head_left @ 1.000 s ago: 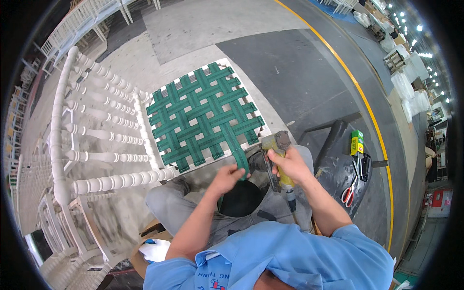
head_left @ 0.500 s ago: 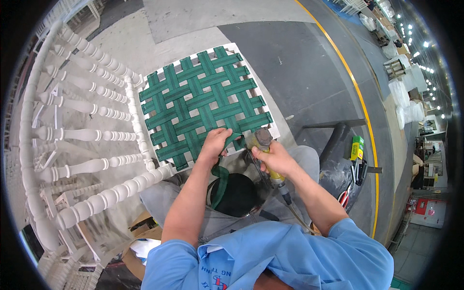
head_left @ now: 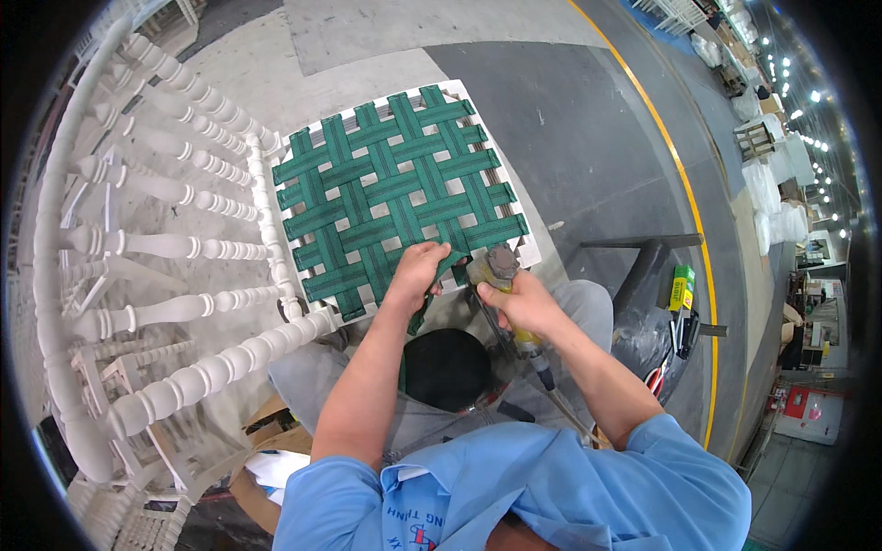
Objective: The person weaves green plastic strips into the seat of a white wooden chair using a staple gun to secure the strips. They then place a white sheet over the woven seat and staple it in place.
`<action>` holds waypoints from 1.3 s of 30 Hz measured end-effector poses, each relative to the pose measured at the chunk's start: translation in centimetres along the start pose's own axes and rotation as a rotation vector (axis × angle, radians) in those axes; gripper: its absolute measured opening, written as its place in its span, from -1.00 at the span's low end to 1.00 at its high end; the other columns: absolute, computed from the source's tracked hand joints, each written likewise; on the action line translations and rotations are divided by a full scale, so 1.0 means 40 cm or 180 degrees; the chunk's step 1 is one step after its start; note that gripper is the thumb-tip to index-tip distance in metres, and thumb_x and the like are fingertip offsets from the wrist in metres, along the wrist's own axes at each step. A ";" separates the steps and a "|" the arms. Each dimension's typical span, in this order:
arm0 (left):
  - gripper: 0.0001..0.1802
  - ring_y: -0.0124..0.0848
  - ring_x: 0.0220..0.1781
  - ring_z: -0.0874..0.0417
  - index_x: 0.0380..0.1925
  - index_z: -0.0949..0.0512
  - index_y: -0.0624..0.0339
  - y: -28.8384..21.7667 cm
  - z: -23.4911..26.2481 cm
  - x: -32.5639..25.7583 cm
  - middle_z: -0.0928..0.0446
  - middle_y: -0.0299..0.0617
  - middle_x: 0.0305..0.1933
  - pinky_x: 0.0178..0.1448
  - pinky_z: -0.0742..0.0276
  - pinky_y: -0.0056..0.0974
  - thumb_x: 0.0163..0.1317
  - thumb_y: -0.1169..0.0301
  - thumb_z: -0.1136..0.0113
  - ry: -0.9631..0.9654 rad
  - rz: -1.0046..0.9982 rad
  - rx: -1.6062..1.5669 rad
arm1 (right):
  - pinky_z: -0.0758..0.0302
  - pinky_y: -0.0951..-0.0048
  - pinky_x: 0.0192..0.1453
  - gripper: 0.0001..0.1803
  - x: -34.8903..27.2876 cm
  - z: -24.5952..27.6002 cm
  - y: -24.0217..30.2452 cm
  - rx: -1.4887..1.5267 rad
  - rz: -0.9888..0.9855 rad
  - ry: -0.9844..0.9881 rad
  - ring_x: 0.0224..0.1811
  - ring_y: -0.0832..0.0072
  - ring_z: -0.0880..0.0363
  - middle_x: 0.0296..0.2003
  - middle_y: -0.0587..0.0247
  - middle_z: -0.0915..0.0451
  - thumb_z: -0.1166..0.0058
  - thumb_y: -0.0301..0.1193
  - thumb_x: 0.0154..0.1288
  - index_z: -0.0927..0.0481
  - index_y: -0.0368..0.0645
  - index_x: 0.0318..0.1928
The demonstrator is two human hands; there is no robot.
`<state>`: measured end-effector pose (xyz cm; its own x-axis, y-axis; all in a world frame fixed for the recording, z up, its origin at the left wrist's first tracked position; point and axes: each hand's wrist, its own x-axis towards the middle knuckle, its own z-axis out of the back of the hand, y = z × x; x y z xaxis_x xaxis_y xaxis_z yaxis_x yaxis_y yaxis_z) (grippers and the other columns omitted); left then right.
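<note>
Green webbing straps [head_left: 390,184] are woven over and under each other across the seat of a white chair [head_left: 188,312] with turned spindles, which fills the left side. At the seat's near edge, my left hand [head_left: 423,273] is closed on a strip of green webbing [head_left: 448,261], pulled up at a slant. The strip's loose tail hangs down beside my left wrist. My right hand [head_left: 525,303] grips a yellow and grey staple gun [head_left: 501,264] with a hose, its head close to the near right corner of the seat frame. Its nose and contact point are hidden.
Between my knees is a dark round object [head_left: 447,369]. A plastic-wrapped black stand on my right bears a green and yellow box [head_left: 681,287] and red-handled scissors [head_left: 655,378]. An open cardboard box [head_left: 253,487] sits at lower left. A yellow floor line [head_left: 680,174] runs along the right.
The strip's loose tail, which looped over the dark round object, now hangs closer to my left wrist. The chair appears slightly further right. Both hands keep their grips.
</note>
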<state>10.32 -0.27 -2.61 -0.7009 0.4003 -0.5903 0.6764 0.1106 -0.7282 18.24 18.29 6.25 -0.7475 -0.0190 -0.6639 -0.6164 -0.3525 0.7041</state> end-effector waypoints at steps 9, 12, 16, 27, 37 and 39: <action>-0.65 -0.52 -0.63 -0.46 -0.08 -0.60 0.31 -0.014 0.029 -0.016 -0.74 -0.15 -0.24 -0.54 -0.40 -0.34 0.51 0.18 -0.13 0.0397 0.0031 -0.0231 | -0.51 0.45 -0.52 -0.58 -0.058 0.009 0.007 0.0282 0.0122 -0.0036 -0.60 0.57 -0.53 -0.34 0.32 -0.64 -0.23 -0.18 0.50 -0.57 -0.22 0.16; -0.63 -0.47 -0.52 -0.50 -0.15 -0.63 0.33 -0.011 0.003 -0.029 -0.74 -0.17 -0.25 -0.44 -0.43 -0.29 0.49 0.16 -0.16 0.0398 0.0039 0.0133 | -0.55 0.45 -0.47 -0.59 -0.174 0.120 -0.021 0.0873 0.0238 -0.0431 -0.55 0.56 -0.56 -0.27 0.32 -0.63 -0.23 -0.20 0.51 -0.56 -0.23 0.15; -0.60 -0.39 -0.40 -0.44 -0.25 -0.57 0.35 0.054 0.033 -0.028 -0.55 -0.17 -0.45 -0.26 -0.39 -0.18 0.40 0.14 -0.24 0.0261 -0.1126 0.2161 | -0.60 0.42 -0.34 -0.59 -0.361 0.319 -0.047 0.1084 0.0454 -0.1210 -0.43 0.54 -0.62 -0.28 0.34 -0.59 -0.25 -0.21 0.50 -0.54 -0.25 0.13; -0.44 0.18 0.25 -0.63 0.15 -0.56 0.50 0.149 -0.138 -0.113 -0.64 0.32 0.12 0.34 -0.48 -0.01 0.40 0.18 -0.22 -0.0476 -0.1867 0.3871 | -0.63 0.33 -0.40 -0.32 -0.545 0.631 -0.662 0.2857 -0.0279 -0.1725 -0.36 0.38 -0.68 0.01 0.11 -0.60 -0.35 -0.05 0.39 -0.42 -0.29 0.23; -0.65 -0.40 -0.10 -0.65 0.08 -0.61 0.34 0.198 -0.152 -0.176 -0.71 -0.10 -0.03 -0.04 -0.54 -0.29 0.52 0.27 -0.14 -0.0427 -0.0868 0.1730 | -0.57 0.06 0.22 -0.55 -0.605 0.633 -0.815 -0.1332 -0.1502 -0.3616 0.12 -0.03 -0.68 0.02 -0.07 -0.73 -0.19 -0.19 0.37 -0.67 -0.14 0.17; -0.67 -0.45 -0.13 -0.65 0.06 -0.61 0.31 0.211 -0.192 -0.192 -0.73 -0.13 -0.05 -0.07 -0.55 -0.30 0.53 0.26 -0.15 -0.0188 -0.0183 0.0911 | -0.52 -0.02 0.29 -0.23 -0.652 0.620 -0.879 -0.1485 -0.1797 -0.3436 0.23 -0.13 -0.59 0.14 -0.16 -0.64 -0.35 -0.17 0.17 -0.46 -0.09 0.39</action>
<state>23.16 4.57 -1.56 -0.7539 0.3463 -0.5583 0.5498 -0.1328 -0.8247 53.29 54.41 5.06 -0.3699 0.9172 -0.1479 -0.9283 -0.3586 0.0982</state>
